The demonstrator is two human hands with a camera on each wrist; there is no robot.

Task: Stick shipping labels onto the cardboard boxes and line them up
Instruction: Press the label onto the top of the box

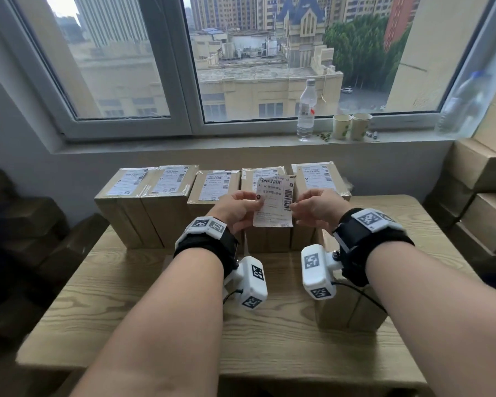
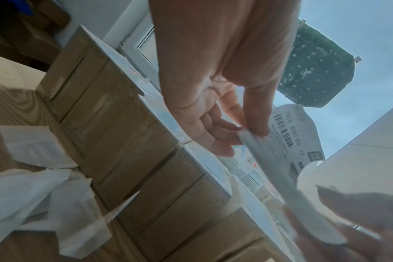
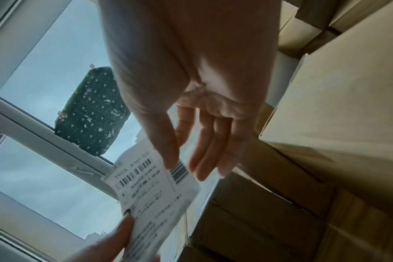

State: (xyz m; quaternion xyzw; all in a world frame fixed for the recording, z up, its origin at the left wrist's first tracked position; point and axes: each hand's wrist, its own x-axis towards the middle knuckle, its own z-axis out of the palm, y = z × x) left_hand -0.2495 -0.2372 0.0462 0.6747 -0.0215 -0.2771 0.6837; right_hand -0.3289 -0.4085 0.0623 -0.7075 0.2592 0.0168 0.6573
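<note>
Shipping label (image 1: 273, 202): held in the air at frame centre, above the table and in front of the box row; long axis runs top to bottom of the frame, print upside down to the camera, barcode end up and away.
Left hand (image 1: 239, 211): thumb and fingers pinch the label's left edge; the left wrist view shows the thumb (image 2: 257, 113) pressed on the paper.
Right hand (image 1: 315, 206): thumb and forefinger pinch the label's right edge by the small barcode; in the right wrist view the other fingers (image 3: 210, 150) hang loosely spread.
Wrist cameras: two, one white marker-covered unit under each wrist.
Table (image 1: 161, 319): pale wood grain; its near edge is hidden behind the forearms.
Spare box (image 1: 347, 308): one, at lower right on the table, largely hidden by the right arm.
Backing sheets (image 2: 34, 191): white crumpled papers on the table in the left wrist view; count unclear.
Cardboard boxes (image 1: 166, 202): five side by side across the middle of the frame, each with a label on top; the fourth is partly covered by the held label.
Windowsill (image 1: 184, 144): one clear bottle (image 1: 307, 110), two paper cups (image 1: 352, 126).
Right edge: stacked cartons, cut off and blurred.
</note>
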